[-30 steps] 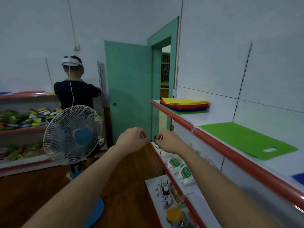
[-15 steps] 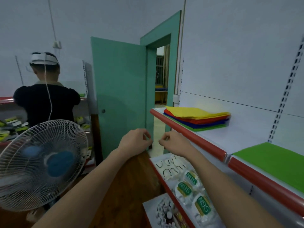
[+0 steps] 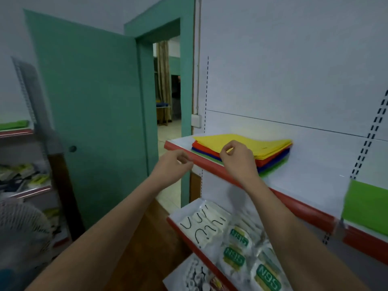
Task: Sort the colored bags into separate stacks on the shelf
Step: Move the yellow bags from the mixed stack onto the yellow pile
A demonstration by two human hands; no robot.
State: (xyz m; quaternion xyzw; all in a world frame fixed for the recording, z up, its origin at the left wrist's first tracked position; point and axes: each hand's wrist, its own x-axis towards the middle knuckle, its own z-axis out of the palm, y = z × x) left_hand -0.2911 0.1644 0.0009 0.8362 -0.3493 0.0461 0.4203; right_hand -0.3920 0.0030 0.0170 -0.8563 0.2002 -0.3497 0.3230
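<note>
One mixed pile of coloured bags (image 3: 270, 147) is seen on the upper shelf (image 3: 294, 203), near its left end, with yellow on top and red, blue and green layers beneath. The right hand (image 3: 237, 158) is raised in front of the pile's near edge, fingers curled and thumb and forefinger pinched close; whether a yellow bag is actually gripped cannot be told. The left hand (image 3: 173, 166) is held just left of the shelf's red front lip, loosely curled, with nothing visibly held. A separate green bag (image 3: 366, 208) is laid flat further right on the same shelf, well apart from the pile. Packets marked N95 (image 3: 234, 256) are spread on the lower shelf beneath the forearms. A green door (image 3: 90, 114) is stood open at the left.
</note>
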